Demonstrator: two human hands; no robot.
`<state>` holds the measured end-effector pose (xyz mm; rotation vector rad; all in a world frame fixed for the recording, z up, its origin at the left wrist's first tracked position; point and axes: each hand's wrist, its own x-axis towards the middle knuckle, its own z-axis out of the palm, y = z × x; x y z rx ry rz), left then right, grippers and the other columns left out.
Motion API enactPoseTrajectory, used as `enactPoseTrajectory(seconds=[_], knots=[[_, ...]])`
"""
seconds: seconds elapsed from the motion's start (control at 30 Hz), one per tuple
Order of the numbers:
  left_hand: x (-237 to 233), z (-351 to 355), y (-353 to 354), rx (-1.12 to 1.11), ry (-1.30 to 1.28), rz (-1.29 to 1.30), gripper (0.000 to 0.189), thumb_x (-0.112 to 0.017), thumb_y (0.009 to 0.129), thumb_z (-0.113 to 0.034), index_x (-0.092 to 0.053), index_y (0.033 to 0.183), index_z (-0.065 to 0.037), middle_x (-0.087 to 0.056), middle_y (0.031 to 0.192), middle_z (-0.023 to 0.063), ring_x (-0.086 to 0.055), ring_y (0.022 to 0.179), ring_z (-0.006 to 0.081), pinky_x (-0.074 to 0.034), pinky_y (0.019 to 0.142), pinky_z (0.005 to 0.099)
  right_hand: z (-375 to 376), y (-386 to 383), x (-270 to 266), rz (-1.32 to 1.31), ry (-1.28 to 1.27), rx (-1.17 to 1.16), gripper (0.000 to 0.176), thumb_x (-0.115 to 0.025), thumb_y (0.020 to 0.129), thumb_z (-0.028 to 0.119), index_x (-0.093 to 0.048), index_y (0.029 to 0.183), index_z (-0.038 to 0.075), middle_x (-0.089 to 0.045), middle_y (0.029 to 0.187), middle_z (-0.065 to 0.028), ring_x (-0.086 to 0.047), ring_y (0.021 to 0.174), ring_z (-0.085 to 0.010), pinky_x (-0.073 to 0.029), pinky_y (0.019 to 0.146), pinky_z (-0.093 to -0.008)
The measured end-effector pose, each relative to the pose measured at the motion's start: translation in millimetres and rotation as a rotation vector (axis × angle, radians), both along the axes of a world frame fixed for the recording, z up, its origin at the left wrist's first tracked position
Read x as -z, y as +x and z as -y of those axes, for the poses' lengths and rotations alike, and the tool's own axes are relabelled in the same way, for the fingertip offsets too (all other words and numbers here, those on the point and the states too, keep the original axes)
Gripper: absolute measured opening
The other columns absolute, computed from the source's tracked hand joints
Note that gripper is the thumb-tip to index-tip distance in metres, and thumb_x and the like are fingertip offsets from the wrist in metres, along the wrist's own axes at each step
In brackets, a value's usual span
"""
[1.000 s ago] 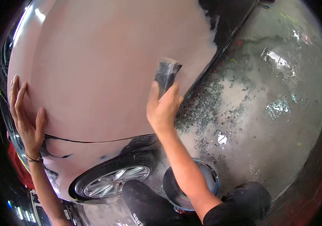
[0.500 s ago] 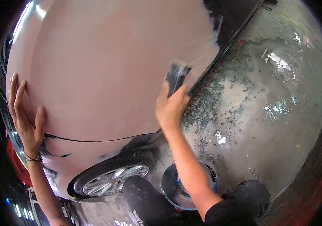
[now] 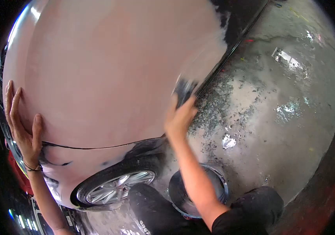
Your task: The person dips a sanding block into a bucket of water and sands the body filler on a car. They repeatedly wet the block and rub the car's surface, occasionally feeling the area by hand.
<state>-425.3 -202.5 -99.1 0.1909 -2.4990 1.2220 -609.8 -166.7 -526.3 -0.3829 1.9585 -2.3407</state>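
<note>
A person's two bare hands work on one pink-coated car panel (image 3: 108, 70), seen from above. The right hand (image 3: 180, 117) grips a single dark block (image 3: 185, 91), fingers clamped around its lower end. The block is pressed against the panel at its right edge, just beside the black trim strip (image 3: 230, 49) that borders the wet floor (image 3: 285, 78). The block is blurred, so its exact make cannot be told.

The left hand (image 3: 20, 125) lies flat on the panel's far left side, well apart from the right, fingers straight and close together, thumb spread, holding nothing. One thin bracelet (image 3: 32, 169) circles that wrist.

One black seam (image 3: 97, 148) runs across the panel between the two hands. Below it sits one wheel (image 3: 114, 188) with silver spokes. One round bucket (image 3: 224, 184) stands on the floor under the right forearm, near the wheel. The person's two knees (image 3: 152, 211), in dark trousers, show at the bottom, one on either side of the bucket. Dark flecks litter the floor near the right hand.
</note>
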Motion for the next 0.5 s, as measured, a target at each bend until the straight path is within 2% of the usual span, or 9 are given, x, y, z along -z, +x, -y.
enactPoseTrajectory(seconds=[0.1, 0.2, 0.27, 0.3, 0.33, 0.37, 0.43, 0.47, 0.5], knots=[[3, -4, -4, -0.003, 0.003, -0.008, 0.07, -0.073, 0.102, -0.036, -0.052, 0.165, -0.013, -0.037, 0.179, 0.0187, -0.032, 0.167, 0.0391, -0.027, 0.136, 0.0596, -9, 46, 13, -0.063, 0.161, -0.042, 0.059, -0.066, 0.11, 0.022, -0.046, 0.148, -0.018, -0.072, 0.114, -0.039, -0.076, 0.109, -0.049, -0.059, 0.095, -0.0521], [2, -6, -6, -0.019, -0.023, 0.009, 0.071, -0.073, 0.101, -0.035, -0.052, 0.165, -0.013, -0.037, 0.179, 0.0185, -0.032, 0.167, 0.0393, -0.027, 0.136, 0.0594, 7, -79, -3, 0.038, -0.108, 0.028, 0.053, -0.067, 0.109, 0.026, -0.053, 0.138, -0.016, -0.072, 0.12, -0.0368, -0.074, 0.115, -0.0484, -0.058, 0.099, -0.0526], [2, -3, -3, -0.004, 0.006, 0.0, 0.071, -0.073, 0.101, -0.035, -0.051, 0.165, -0.014, -0.037, 0.179, 0.0183, -0.031, 0.167, 0.039, -0.027, 0.136, 0.0596, 20, -182, -5, -0.014, 0.06, 0.127, 0.053, -0.066, 0.11, 0.031, -0.054, 0.135, -0.015, -0.072, 0.122, -0.0374, -0.075, 0.111, -0.0499, -0.058, 0.098, -0.0544], [2, -1, -3, 0.006, 0.019, -0.004, 0.071, -0.073, 0.101, -0.035, -0.051, 0.165, -0.014, -0.037, 0.179, 0.0182, -0.031, 0.167, 0.0389, -0.027, 0.136, 0.0596, 24, -226, -6, 0.088, 0.1, 0.065, 0.053, -0.064, 0.112, 0.032, -0.051, 0.141, -0.011, -0.072, 0.128, -0.0353, -0.073, 0.118, -0.0499, -0.05, 0.107, -0.0595], [0, -1, -3, 0.001, 0.008, 0.002, 0.071, -0.073, 0.101, -0.035, -0.051, 0.165, -0.015, -0.037, 0.179, 0.018, -0.031, 0.167, 0.0389, -0.027, 0.136, 0.0598, 25, -232, -5, 0.132, 0.116, 0.029, 0.053, -0.063, 0.112, 0.032, -0.05, 0.143, -0.01, -0.072, 0.131, -0.0343, -0.071, 0.122, -0.0498, -0.045, 0.111, -0.0627], [0, -2, -2, -0.008, 0.002, 0.007, 0.071, -0.073, 0.101, -0.036, -0.051, 0.165, -0.016, -0.037, 0.179, 0.0178, -0.031, 0.167, 0.0388, -0.027, 0.136, 0.06, 25, -236, -5, 0.175, 0.133, -0.008, 0.053, -0.062, 0.113, 0.032, -0.049, 0.145, -0.008, -0.072, 0.134, -0.0332, -0.07, 0.125, -0.0497, -0.041, 0.115, -0.0658], [0, -1, 1, -0.018, -0.012, 0.009, 0.071, -0.073, 0.101, -0.036, -0.051, 0.166, -0.017, -0.037, 0.179, 0.0173, -0.031, 0.167, 0.0388, -0.028, 0.136, 0.0605, 13, -183, -9, 0.132, 0.116, -0.012, 0.05, -0.062, 0.113, 0.033, -0.051, 0.141, -0.007, -0.071, 0.133, -0.0334, -0.069, 0.125, -0.0493, -0.04, 0.113, -0.0682], [-1, 1, 5, -0.024, -0.024, 0.009, 0.072, -0.073, 0.101, -0.036, -0.051, 0.166, -0.018, -0.036, 0.179, 0.0171, -0.031, 0.167, 0.0388, -0.028, 0.136, 0.0607, 15, -133, 3, 0.083, 0.146, 0.011, 0.054, -0.062, 0.113, 0.033, -0.05, 0.145, -0.009, -0.07, 0.135, -0.0323, -0.068, 0.128, -0.048, -0.042, 0.113, -0.0634], [-2, 2, 5, -0.029, -0.037, 0.014, 0.072, -0.073, 0.1, -0.037, -0.051, 0.166, -0.018, -0.036, 0.18, 0.0168, -0.031, 0.167, 0.0388, -0.028, 0.135, 0.061, 24, -77, 21, -0.057, 0.041, 0.166, 0.054, -0.067, 0.11, 0.03, -0.052, 0.138, -0.014, -0.073, 0.113, -0.0353, -0.074, 0.105, -0.0522, -0.057, 0.094, -0.0559]])
